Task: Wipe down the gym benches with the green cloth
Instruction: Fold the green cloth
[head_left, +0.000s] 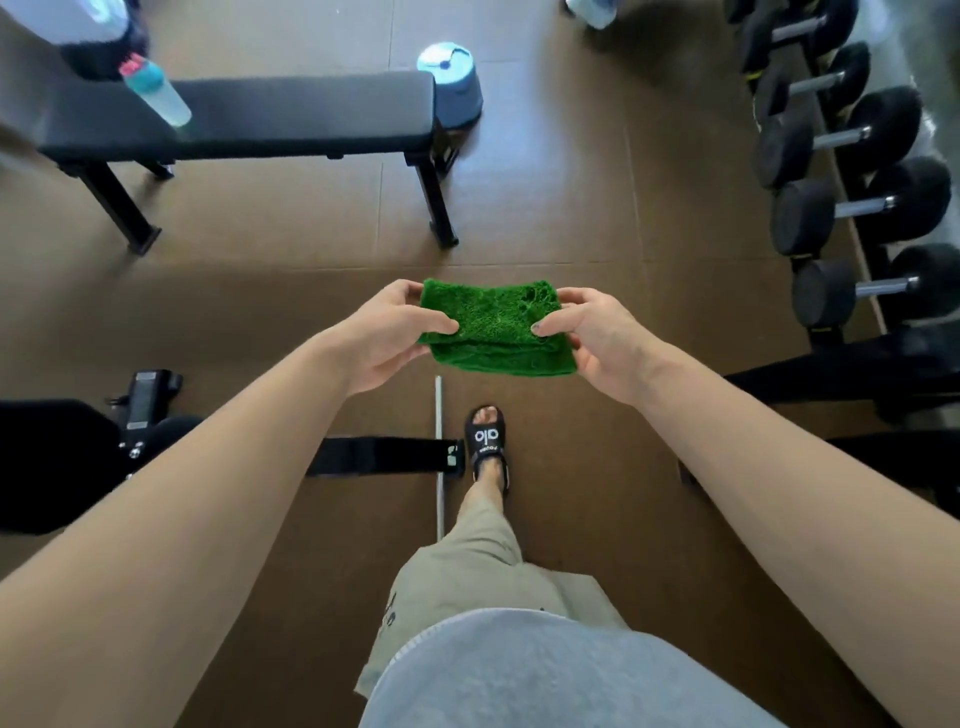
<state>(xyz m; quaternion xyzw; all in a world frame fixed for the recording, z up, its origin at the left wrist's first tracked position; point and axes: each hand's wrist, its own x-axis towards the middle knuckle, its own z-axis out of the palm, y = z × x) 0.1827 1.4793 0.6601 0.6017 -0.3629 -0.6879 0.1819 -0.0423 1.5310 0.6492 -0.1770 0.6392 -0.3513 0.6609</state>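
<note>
Both hands, left hand (387, 338) and right hand (597, 338), are pinching the folded green cloth (496, 327) between them. Ahead-left, well apart, the bench (291, 111) lies crosswise, nearer the left hand.

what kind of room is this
Most likely a gym's weights area: a black padded bench stands ahead, a row of dumbbells sits on a rack at right, and a water bottle rests on the bench.

Bare forearms, grey shirt (545, 675), khaki shorts (467, 566) — black slide sandal (487, 441), white lettering
</note>
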